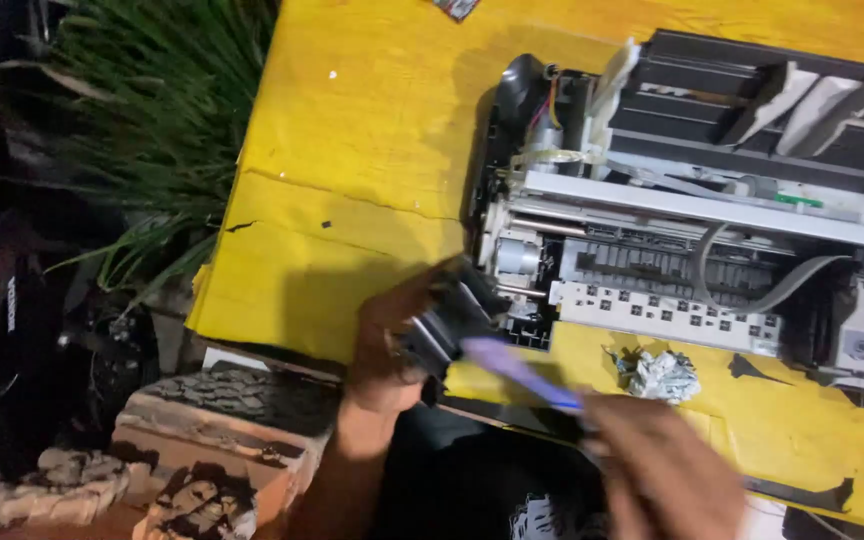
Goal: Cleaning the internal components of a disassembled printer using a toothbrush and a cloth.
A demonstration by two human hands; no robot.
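part: small black plastic piece (449, 325) at the printer's (692, 200) front-left corner, touching or just off it, can't tell which
left hand (387, 335): fingers wrapped and clamped on the part from its left side
tool: purple-blue handled tool (517, 372), blurred; long axis runs from lower right up-left, tip at the part
right hand (652, 455): closed around the tool's lower end, right of and below the part
nearer hand: left, already on the part; right reaches it only via the tool
table: yellow top (352, 150) under the printer
foil: crumpled wad (662, 375) in front of the printer, right of the tool
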